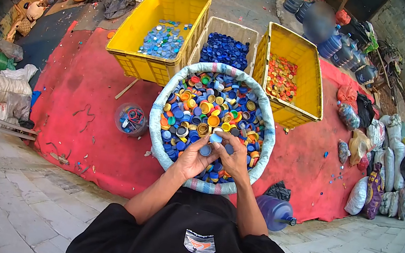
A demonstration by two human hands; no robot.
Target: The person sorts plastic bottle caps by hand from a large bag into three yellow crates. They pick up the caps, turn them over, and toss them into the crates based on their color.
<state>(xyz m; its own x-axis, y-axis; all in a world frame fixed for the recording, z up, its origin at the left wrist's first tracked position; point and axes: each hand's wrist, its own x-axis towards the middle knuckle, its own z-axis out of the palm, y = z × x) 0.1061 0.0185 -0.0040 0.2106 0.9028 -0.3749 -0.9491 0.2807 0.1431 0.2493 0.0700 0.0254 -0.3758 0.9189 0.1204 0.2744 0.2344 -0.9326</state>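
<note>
My two hands meet above a round basket (pixel 156 114) with a pale cloth rim, heaped with mixed bottle caps (pixel 192 105). At the fingertips, between both hands, is a light blue bottle cap (pixel 216 138). My left hand (pixel 193 161) is closed around a grey-blue bottle cap (pixel 205 150) held against its fingers. My right hand (pixel 237 161) is curled, with a darker blue-grey bottle cap (pixel 229 149) in its fingers. Which hand bears the light blue cap's weight is hard to make out.
Beyond the basket stand a yellow crate (pixel 121 39) of pale blue caps, a whitish crate (pixel 200 46) of dark blue caps, and another yellow crate (pixel 311 69) of orange-red caps. A small tub (pixel 120 119) is left; a water jug (pixel 273 212) lies right. Sacks (pixel 390 161) line the right.
</note>
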